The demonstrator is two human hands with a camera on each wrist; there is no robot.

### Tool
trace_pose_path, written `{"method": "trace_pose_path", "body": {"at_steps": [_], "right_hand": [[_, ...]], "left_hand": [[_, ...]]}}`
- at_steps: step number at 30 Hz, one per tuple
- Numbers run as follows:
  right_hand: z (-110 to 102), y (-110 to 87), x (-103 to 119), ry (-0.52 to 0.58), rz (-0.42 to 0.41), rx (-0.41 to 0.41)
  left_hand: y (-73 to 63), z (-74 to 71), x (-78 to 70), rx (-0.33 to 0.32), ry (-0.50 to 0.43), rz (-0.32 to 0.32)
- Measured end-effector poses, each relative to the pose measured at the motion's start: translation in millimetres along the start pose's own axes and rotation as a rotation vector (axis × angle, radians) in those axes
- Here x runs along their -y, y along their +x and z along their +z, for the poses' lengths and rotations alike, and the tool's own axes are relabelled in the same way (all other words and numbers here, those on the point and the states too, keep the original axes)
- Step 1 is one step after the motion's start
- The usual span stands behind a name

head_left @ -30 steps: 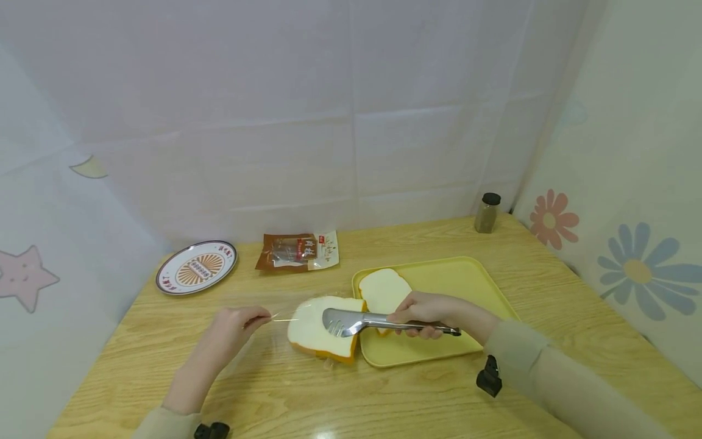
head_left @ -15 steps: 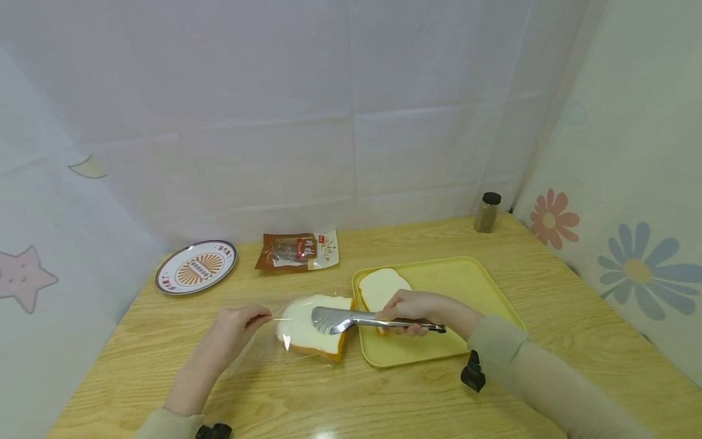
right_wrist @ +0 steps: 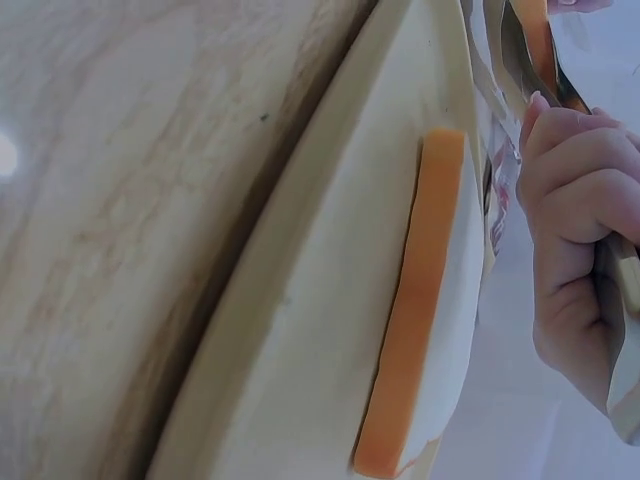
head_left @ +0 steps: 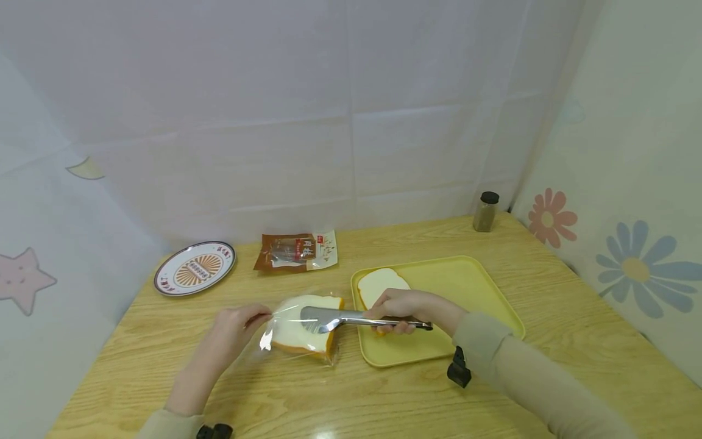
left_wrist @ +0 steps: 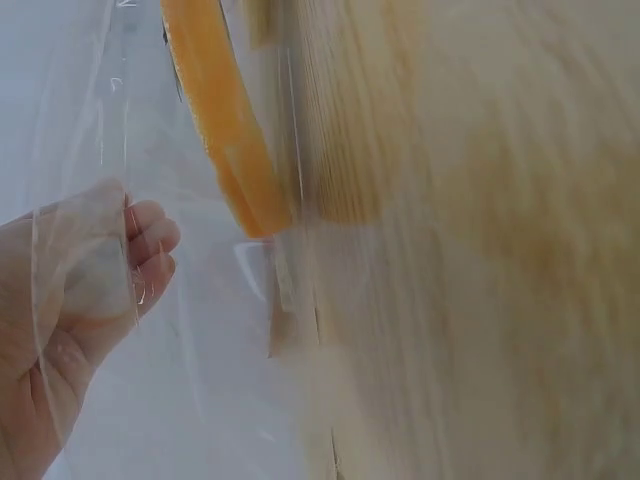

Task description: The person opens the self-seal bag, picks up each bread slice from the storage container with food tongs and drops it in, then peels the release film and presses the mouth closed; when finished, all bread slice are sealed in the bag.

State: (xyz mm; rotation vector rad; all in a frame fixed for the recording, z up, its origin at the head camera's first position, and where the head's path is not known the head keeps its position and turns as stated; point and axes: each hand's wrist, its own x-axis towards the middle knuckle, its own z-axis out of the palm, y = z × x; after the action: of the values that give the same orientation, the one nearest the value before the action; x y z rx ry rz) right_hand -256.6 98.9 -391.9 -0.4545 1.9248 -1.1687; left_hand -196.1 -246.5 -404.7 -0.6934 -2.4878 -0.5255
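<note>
In the head view my right hand (head_left: 403, 310) grips metal tongs (head_left: 356, 317) around a slice of bread (head_left: 293, 334), white with an orange-brown crust. That slice lies inside a clear plastic bag (head_left: 267, 336), left of the tray. My left hand (head_left: 233, 326) pinches the bag's left part, its fingertips partly hidden. The left wrist view shows this hand (left_wrist: 95, 275) behind the clear film, with the slice's crust (left_wrist: 230, 130) nearby. A second bread slice (head_left: 378, 283) lies on the yellow tray (head_left: 455, 274), partly covered by my right hand.
A patterned plate (head_left: 194, 268) sits at the back left of the wooden table (head_left: 263, 396). Behind the bag lies a brown and white food packet (head_left: 296, 251). A small jar with a black lid (head_left: 485, 213) stands at the back right, near the fabric walls.
My right hand has moved left with the tongs and slice, which now sits deeper in the plastic bag. My left hand has stayed almost in place.
</note>
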Motion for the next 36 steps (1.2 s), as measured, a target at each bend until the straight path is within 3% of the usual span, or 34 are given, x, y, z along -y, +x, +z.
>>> {"method": "trace_pose_path", "body": {"at_steps": [10, 26, 36], "right_hand": [[2, 6.4, 7, -0.004, 0.019, 0.002], [4, 15.2, 15, -0.005, 0.015, 0.030], [10, 26.0, 23, -0.014, 0.011, 0.062]], "left_hand": [[2.0, 2.2, 0.5, -0.058, 0.009, 0.031], [5.1, 2.5, -7.8, -0.102, 0.025, 0.005], [3.0, 6.6, -2.2, -0.149, 0.040, 0.035]]}}
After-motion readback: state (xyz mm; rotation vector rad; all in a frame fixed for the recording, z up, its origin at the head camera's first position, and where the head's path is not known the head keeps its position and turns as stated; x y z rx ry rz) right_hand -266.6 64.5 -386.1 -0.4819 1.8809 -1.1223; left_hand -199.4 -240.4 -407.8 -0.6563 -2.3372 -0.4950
